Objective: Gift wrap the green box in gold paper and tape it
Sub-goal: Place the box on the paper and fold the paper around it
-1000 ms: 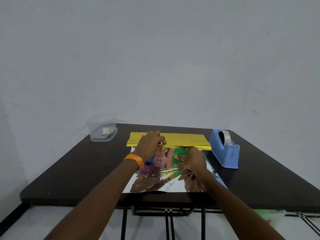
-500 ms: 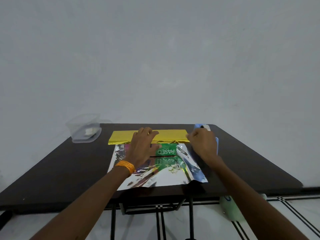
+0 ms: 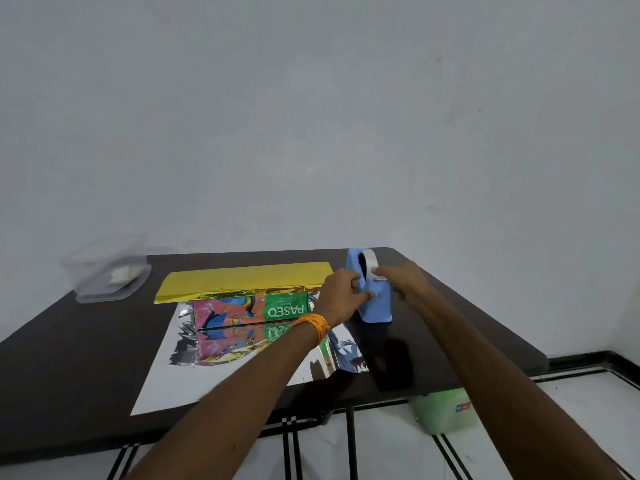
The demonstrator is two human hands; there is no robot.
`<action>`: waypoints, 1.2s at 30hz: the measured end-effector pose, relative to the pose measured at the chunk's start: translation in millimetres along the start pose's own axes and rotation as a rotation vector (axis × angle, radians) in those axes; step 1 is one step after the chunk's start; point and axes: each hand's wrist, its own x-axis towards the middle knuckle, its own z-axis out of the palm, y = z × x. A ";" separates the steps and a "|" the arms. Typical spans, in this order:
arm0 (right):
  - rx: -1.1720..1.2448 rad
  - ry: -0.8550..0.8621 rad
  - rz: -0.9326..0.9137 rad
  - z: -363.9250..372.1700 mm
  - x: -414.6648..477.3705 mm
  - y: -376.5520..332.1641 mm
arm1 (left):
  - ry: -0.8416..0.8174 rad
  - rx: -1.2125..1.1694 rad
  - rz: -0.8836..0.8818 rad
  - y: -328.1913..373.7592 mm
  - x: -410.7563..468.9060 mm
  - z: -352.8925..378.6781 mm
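We are bracing the blue tape dispenser (image 3: 375,303) with our left hand (image 3: 341,292) curled against its side while our right hand (image 3: 401,282) is pinching the tape end, leaving the green box (image 3: 251,311) lying half-covered under the gold paper (image 3: 242,282).

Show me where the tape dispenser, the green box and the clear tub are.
tape dispenser (image 3: 378,308): head view, blue front side.
green box (image 3: 285,309): head view, green printed panel.
clear tub (image 3: 104,271): head view, near wall.

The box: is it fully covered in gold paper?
No, the box's printed front shows bare below the gold paper folded over its top.
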 end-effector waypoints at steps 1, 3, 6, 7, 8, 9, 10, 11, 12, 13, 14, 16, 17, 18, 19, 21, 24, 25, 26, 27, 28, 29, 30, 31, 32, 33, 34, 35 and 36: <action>0.042 -0.025 0.038 0.4 3.2 0.1 | -0.001 -0.010 -0.012 0.9 3.0 3.0; 0.104 -0.063 0.090 0.6 7.3 1.2 | -0.006 -0.011 -0.021 1.3 7.8 7.6; 0.161 -0.061 0.087 1.2 14.1 -2.7 | -0.038 0.012 -0.039 -0.9 14.5 12.7; 0.161 -0.045 0.060 1.1 16.1 -6.3 | -0.041 0.001 -0.039 -2.5 16.6 14.4; 0.127 -0.021 0.020 1.0 17.7 -9.6 | -0.045 -0.015 -0.036 -4.4 18.1 15.4; 0.074 0.006 -0.010 1.1 18.9 -12.3 | -0.055 -0.021 -0.030 -6.1 19.8 16.3; 0.026 0.028 -0.028 1.3 18.9 -13.9 | -0.063 -0.013 -0.026 -6.5 20.1 16.0; 0.000 0.045 -0.029 0.9 17.6 -14.3 | -0.065 -0.004 -0.025 -6.5 20.5 16.1; 0.001 0.058 -0.024 1.0 15.8 -13.1 | -0.064 0.006 -0.023 -6.4 20.5 15.8; 0.021 0.073 -0.019 1.0 13.1 -10.9 | -0.062 0.014 -0.020 -5.9 21.1 15.5; 0.045 0.080 -0.014 0.3 8.8 -8.6 | -0.059 0.023 -0.017 -5.0 21.2 15.9; 0.124 0.076 -0.009 -1.7 -2.0 -5.0 | -0.059 0.037 -0.018 -4.2 21.7 17.1; 0.162 0.072 -0.011 -2.9 -8.4 -4.5 | -0.061 0.038 -0.018 -4.0 21.4 17.3; 0.188 0.070 -0.014 -4.2 -14.3 -3.8 | -0.061 0.036 -0.019 -4.1 21.3 17.4; 0.202 0.074 -0.015 -5.4 -19.8 -2.3 | -0.059 0.030 -0.021 -4.5 20.7 17.7; 0.208 0.085 0.002 -5.3 -26.5 3.9 | -0.051 0.007 -0.032 -5.6 20.2 18.4; 0.257 0.091 0.048 -1.7 -31.3 17.6 | -0.052 0.005 -0.035 -5.7 19.5 19.0; 0.274 0.085 0.048 -0.6 -32.6 22.0 | -0.054 0.015 -0.033 -5.7 19.9 19.4; 0.266 0.084 0.023 0.1 -34.0 25.5 | -0.055 0.024 -0.030 -5.6 20.0 19.1; 0.229 0.087 -0.022 0.5 -34.6 28.0 | -0.054 0.030 -0.024 -5.6 20.1 18.7; 0.162 0.099 -0.080 -0.4 -34.5 29.5 | -0.055 0.034 -0.017 -5.9 20.1 18.4; 0.076 0.113 -0.138 -2.2 -34.1 29.2 | -0.055 0.035 -0.009 -6.5 20.4 18.3; -0.023 0.126 -0.186 -4.2 -32.2 28.8 | -0.057 0.034 -0.003 -6.9 20.4 18.0; -0.137 0.132 -0.207 -6.2 -30.6 28.7 | -0.056 0.032 0.002 -7.2 20.0 17.8; -0.245 0.135 -0.213 -7.0 -29.7 29.8 | -0.055 0.034 0.005 -6.9 19.4 17.7; -0.313 0.137 -0.205 -7.1 -30.5 32.3 | -0.057 0.031 0.006 -7.1 19.2 17.7; -0.342 0.141 -0.206 -7.3 -31.1 38.2 | -0.062 0.028 0.005 -7.1 19.1 17.8; -0.346 0.158 -0.215 -8.0 -32.4 44.6 | -0.070 0.029 0.008 -6.4 19.1 17.1; -0.345 0.184 -0.243 -8.5 -34.0 50.0 | -0.083 0.041 0.015 -5.5 18.4 16.0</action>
